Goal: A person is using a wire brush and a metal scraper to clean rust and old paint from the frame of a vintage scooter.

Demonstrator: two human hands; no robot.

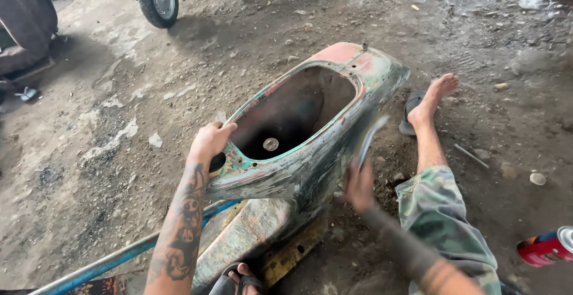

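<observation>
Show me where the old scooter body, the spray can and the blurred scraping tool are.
scooter body (316,152): head view, on its worn painted side.
spray can (546,247): head view, on its red side.
scraping tool (371,137): head view, on the blurred blade.

1 head-worn view looks steeply down and forward — close over the scooter body shell (298,134), dirt floor (107,122) stretching away to the frame's top.

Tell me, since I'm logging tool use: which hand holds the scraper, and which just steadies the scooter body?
The right hand, blurred, holds the flat scraper against the scooter body; the left hand grips its opening's rim.
</observation>
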